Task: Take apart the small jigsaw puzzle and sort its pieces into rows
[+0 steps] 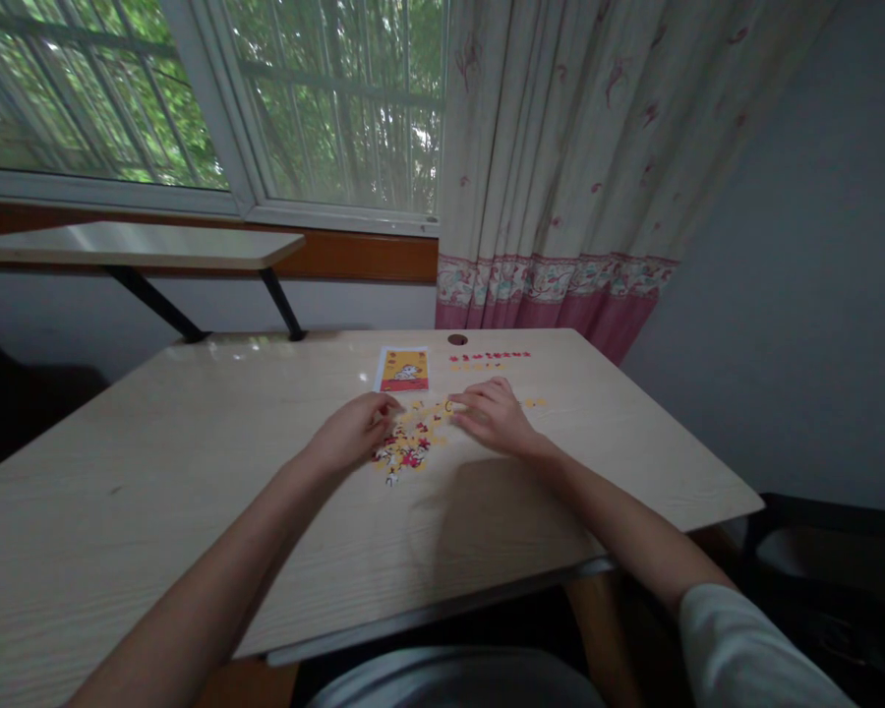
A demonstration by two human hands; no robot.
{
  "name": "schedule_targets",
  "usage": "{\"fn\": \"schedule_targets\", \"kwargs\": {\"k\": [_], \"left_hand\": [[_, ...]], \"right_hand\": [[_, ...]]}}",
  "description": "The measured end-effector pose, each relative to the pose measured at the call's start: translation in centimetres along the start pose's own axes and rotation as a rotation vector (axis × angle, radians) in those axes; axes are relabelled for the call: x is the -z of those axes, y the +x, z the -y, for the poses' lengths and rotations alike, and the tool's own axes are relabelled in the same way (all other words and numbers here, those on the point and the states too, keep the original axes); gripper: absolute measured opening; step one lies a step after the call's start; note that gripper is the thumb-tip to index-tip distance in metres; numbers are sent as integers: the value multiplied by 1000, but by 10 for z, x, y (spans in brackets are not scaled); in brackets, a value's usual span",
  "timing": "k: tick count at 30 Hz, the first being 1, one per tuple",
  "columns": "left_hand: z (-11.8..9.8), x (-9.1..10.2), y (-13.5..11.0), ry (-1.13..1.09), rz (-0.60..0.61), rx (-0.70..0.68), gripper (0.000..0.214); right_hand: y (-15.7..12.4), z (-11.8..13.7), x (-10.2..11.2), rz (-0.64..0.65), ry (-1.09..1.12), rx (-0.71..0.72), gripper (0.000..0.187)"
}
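A loose heap of small yellow, red and white jigsaw pieces (413, 442) lies in the middle of a pale wooden table (192, 472). My left hand (354, 433) rests on the heap's left edge, fingers curled down onto the pieces; whether it holds one is hidden. My right hand (496, 415) lies on the heap's right side, fingers bent and pressed together on the pieces. Behind the heap lies a yellow and red picture card (403, 371). A row of red pieces (489, 356) is lined up to the card's right.
A small round hole (457, 339) is in the table near its far edge. A shelf on black brackets (133, 246) juts from the wall under the window. A flowered curtain (560, 197) hangs at the back right. The table's right edge drops off near a dark chair (818, 551).
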State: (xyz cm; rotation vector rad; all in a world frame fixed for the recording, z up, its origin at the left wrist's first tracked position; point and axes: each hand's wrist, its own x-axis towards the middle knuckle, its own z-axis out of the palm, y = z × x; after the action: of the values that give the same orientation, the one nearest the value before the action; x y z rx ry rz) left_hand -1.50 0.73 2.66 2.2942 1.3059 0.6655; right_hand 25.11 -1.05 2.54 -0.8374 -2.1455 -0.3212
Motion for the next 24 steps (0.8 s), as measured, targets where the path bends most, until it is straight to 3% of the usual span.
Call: {"fn": "schedule_targets", "kwargs": {"k": [2,5,9,13,24], "left_hand": [[10,9,0,279,-5,-52,24],[19,14,1,410,49,-72,30],[17,9,2,372,92,-161,34],[12,3,2,328,155,-213,34],[11,6,2,418,123,-141,34]], "right_hand": [[-1,-13,6,-62,-25,-31,24],[-4,-31,14,-131,-72,-105,24],[-6,-44,22,-140,-113,-203,22],[-5,-45,25,-143,-126,-208,23],[-3,-42,27,-147,-139,-182,23]]}}
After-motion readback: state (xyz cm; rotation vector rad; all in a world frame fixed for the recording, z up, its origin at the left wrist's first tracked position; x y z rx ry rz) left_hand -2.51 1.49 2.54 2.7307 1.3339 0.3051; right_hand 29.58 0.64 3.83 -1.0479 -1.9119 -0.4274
